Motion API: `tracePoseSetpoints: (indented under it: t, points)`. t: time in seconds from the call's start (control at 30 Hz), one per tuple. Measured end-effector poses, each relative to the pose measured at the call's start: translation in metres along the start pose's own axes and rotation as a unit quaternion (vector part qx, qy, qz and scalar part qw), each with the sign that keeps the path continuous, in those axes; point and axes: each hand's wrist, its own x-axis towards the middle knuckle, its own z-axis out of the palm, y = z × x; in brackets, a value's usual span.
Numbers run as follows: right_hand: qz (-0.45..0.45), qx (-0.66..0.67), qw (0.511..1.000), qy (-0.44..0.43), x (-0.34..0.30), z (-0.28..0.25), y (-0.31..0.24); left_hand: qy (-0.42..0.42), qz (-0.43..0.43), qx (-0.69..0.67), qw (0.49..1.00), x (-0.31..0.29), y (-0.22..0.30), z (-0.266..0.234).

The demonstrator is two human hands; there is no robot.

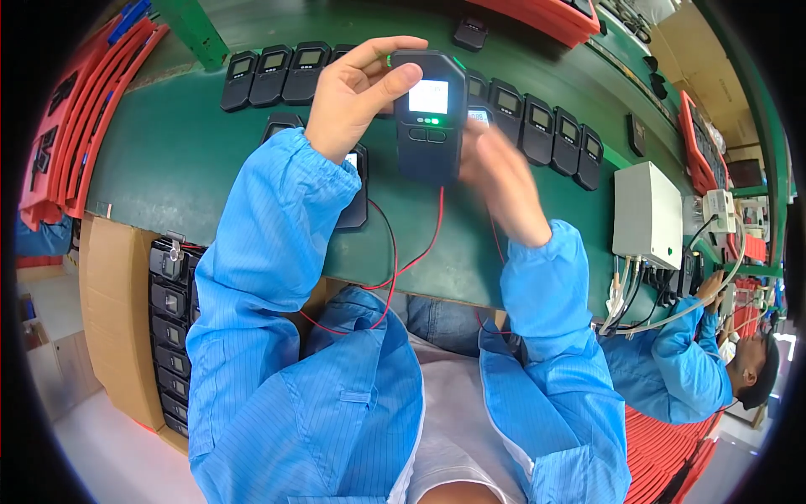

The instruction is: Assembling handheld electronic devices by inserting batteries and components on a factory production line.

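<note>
My left hand [357, 92] grips the upper left edge of a black handheld meter [430, 151], thumb on its front. The meter is raised upright over the green bench, its screen bright white and small green lights lit below it. Red wire [440, 223] hangs from its lower end. Beside its right edge, my right hand [502, 172] is smeared by motion, so its fingers cannot be made out. Behind my left forearm lies another black meter [357, 206], partly hidden, with a red and a black wire by it. A further lit screen shows behind the raised meter.
Rows of black meters [537, 130] lie along the green bench [151, 168]. A white box with cables [646, 214] stands at right, near a co-worker in blue [680, 361]. Red trays [105, 109] are stacked at left. Below them, a cardboard carton [122, 311] holds several black devices.
</note>
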Motion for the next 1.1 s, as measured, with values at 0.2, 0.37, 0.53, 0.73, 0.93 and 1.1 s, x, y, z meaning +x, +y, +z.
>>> tracePoseSetpoints:
  t: [0.2,0.37,0.53,0.73,0.93,1.1]
  points:
    - [0.249,0.353,0.883,-0.185,-0.007,0.012,0.007,-0.085,-0.037,-0.041,0.995,0.002,-0.021,0.006]
    - [0.115,0.024,0.993,-0.031,-0.009,0.022,0.013,-0.199,-0.106,0.103,0.969,-0.008,-0.009,0.0]
    - [0.073,-0.043,0.995,0.05,-0.003,0.009,0.024,-0.2,-0.037,0.236,0.95,0.02,0.001,0.0]
    - [0.074,0.036,0.997,-0.009,-0.01,0.021,0.022,0.046,0.12,0.657,0.743,0.164,-0.033,-0.063]
    - [0.047,0.045,0.998,-0.019,-0.011,0.03,0.041,0.032,0.003,0.75,0.66,0.201,-0.124,-0.145]
    - [0.033,0.079,0.996,-0.018,-0.011,0.032,0.035,0.007,0.028,0.771,0.636,0.162,-0.097,-0.162]
